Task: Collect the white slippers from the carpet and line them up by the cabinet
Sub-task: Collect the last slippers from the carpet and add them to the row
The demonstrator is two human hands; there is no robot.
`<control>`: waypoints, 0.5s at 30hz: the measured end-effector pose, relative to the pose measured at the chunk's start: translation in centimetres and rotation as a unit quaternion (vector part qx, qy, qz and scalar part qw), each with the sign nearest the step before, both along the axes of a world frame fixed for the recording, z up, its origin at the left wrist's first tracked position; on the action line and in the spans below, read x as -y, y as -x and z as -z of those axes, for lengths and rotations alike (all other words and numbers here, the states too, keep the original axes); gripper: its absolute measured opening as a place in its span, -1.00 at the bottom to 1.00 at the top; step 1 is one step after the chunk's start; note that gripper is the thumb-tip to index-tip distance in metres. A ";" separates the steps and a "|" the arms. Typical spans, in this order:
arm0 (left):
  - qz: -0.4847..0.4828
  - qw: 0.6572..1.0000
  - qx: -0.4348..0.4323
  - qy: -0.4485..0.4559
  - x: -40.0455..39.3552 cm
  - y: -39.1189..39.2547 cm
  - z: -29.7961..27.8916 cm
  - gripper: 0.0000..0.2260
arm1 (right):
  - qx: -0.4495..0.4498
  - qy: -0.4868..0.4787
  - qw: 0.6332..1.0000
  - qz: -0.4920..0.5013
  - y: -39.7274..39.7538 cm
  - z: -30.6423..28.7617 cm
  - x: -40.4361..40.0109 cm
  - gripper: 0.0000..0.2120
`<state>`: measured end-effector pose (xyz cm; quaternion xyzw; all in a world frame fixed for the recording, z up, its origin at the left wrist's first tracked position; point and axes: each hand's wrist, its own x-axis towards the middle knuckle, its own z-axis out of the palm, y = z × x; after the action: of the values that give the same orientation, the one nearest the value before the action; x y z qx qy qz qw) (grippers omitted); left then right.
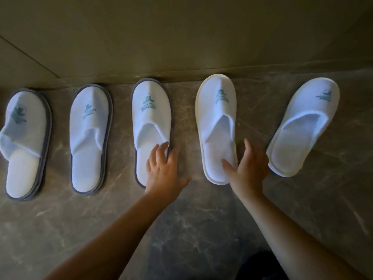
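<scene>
Flanking the fourth slipper (toe at twelve o'clock), the flat-fingered right hand touches its three-o'clock edge.

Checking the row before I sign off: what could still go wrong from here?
1. The rightmost slipper lies tilted, toe angled right; the row may end uneven.
2. The right hand rests against the fourth slipper, so pulling away could skew it.
3. Likewise the left hand on the third slipper.
</scene>
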<state>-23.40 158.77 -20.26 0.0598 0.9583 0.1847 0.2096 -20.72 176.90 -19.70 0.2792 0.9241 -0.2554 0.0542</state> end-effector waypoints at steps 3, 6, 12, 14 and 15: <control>0.119 0.992 0.015 -0.033 -3.5 -0.1 0.1 -0.20 | 0.001 -0.032 0.995 0.096 -0.6 -0.1 -3.4 -0.21; 0.229 0.973 0.016 0.003 -5.9 0.0 1.2 -0.15 | 0.051 -0.016 0.982 0.183 -0.6 0.5 -6.5 -0.08; 0.285 0.955 0.006 0.078 -7.3 0.5 2.7 -0.12 | 0.092 0.015 0.969 0.229 0.5 2.1 -9.0 0.01; 0.282 0.956 0.006 0.080 -7.3 0.7 2.7 -0.11 | 0.080 0.028 0.969 0.231 0.7 2.7 -9.4 -0.01; 0.279 0.957 0.007 0.076 -7.3 0.7 2.7 -0.11 | 0.072 0.034 0.970 0.230 0.7 2.9 -9.7 -0.02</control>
<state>-24.11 166.06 -22.91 0.3077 0.9131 0.0456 0.2637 -21.44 186.56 -22.55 0.4999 0.8193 -0.2718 0.0701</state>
